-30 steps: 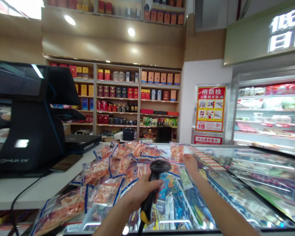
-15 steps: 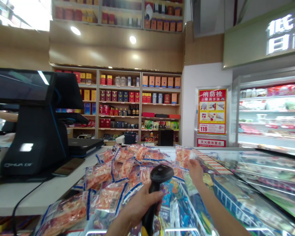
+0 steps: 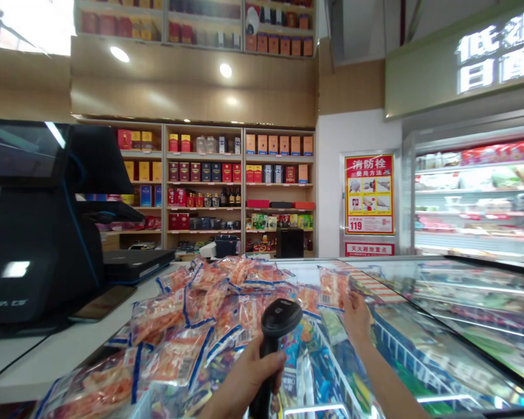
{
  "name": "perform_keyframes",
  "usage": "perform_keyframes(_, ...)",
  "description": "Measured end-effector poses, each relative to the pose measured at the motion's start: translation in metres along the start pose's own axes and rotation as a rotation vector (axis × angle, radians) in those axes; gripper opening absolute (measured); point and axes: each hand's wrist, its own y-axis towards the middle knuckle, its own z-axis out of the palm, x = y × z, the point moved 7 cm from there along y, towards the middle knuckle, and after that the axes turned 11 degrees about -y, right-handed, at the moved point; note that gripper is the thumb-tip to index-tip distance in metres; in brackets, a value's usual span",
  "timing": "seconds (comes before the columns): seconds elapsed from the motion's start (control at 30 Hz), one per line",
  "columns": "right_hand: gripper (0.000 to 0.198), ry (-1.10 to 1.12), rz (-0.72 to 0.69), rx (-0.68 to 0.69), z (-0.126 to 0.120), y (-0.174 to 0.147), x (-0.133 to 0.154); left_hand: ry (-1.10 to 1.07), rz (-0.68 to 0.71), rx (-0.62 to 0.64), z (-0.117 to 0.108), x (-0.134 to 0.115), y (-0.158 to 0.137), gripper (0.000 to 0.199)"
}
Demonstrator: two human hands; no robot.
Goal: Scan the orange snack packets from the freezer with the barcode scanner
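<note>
Here, packet (image 3: 333, 287), edge in right grip (image 3: 357, 317), scanner (image 3: 281, 317) in left grip (image 3: 257, 372)

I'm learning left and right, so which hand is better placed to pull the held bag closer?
Probably the right hand: it holds the bag by its edge, while the left hand is wrapped around the scanner, farther from that bag.

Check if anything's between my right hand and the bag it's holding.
Nothing visible: your right hand holds the bag directly by its right edge. The scanner in your left hand is off to the left and nearer the camera, not between them.
</note>
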Motion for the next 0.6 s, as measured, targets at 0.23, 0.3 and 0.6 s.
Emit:
perform_keyframes(0.23, 0.044, -0.622, 0.000, 0.173, -0.016, 0.008, -0.029, -0.090, -0.064, 0.042, 0.008, 0.019, 0.010, 0.030)
perform_keyframes(0.3, 0.046, -0.773, -0.112, 0.184, -0.016, 0.003, -0.019, -0.106, -0.074, 0.055, 0.008, 0.024, 0.012, 0.031)
perform_keyframes(0.6, 0.044, -0.972, -0.457, 0.514, 0.058, -0.049, 0.017, -0.173, -0.089, 0.003, -0.001, 0.027, 0.008, 0.028)
